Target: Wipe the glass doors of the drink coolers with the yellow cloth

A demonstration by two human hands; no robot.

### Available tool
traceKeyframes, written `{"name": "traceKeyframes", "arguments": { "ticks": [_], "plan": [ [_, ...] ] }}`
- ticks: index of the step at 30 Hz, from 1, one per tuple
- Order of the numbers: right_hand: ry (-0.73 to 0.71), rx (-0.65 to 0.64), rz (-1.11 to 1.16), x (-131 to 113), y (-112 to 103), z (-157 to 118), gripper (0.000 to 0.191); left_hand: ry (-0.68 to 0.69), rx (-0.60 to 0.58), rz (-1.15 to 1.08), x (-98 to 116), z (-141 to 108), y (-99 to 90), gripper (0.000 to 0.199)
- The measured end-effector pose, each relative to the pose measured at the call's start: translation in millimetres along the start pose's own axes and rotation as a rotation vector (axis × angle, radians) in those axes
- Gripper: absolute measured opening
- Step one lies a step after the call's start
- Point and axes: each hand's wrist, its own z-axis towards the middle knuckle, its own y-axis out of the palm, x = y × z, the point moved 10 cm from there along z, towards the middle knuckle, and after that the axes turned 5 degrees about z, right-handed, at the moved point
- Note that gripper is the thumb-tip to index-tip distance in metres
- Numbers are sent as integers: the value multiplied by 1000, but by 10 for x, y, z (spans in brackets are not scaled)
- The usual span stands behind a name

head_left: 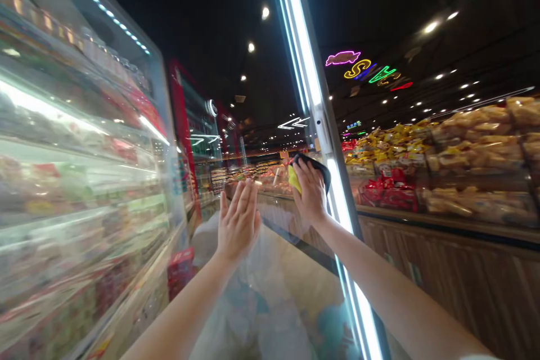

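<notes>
A glass door (pixel 274 270) with a bright lit edge strip (pixel 343 197) stands in front of me. My left hand (pixel 239 219) is raised flat against or close to the glass, its fingers stretched out and nothing in it. To its right, near the lit strip, my right hand (pixel 311 191) presses a black and yellow cloth (pixel 294 179) on the glass. The cloth shows above and beside my fingers. Faint reflections lie across the pane, below my hands.
Blurred shelves of packaged goods (pixel 76 197) fill the left side, with a red box (pixel 180 270) low beside them. At the right, snack bags (pixel 472 152) are piled on a wood-fronted counter (pixel 442 270). Neon signs (pixel 358 69) glow above.
</notes>
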Motion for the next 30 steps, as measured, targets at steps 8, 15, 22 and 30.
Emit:
{"name": "traceKeyframes", "arguments": {
  "ticks": [8,15,22,30],
  "plan": [
    [-374,-259,-190,-168,-93,-337,45,60,-65,-83,762,92,372,82],
    [-176,-73,-248,362,-631,-470,52,10,-56,-106,1010,197,490,88],
    [-34,88,-47,722,-779,-212,62,130,-26,-77,1235,312,588,80],
    [-25,54,65,836,-769,1238,58,139,-70,-92,1223,504,674,84]
  ]
}}
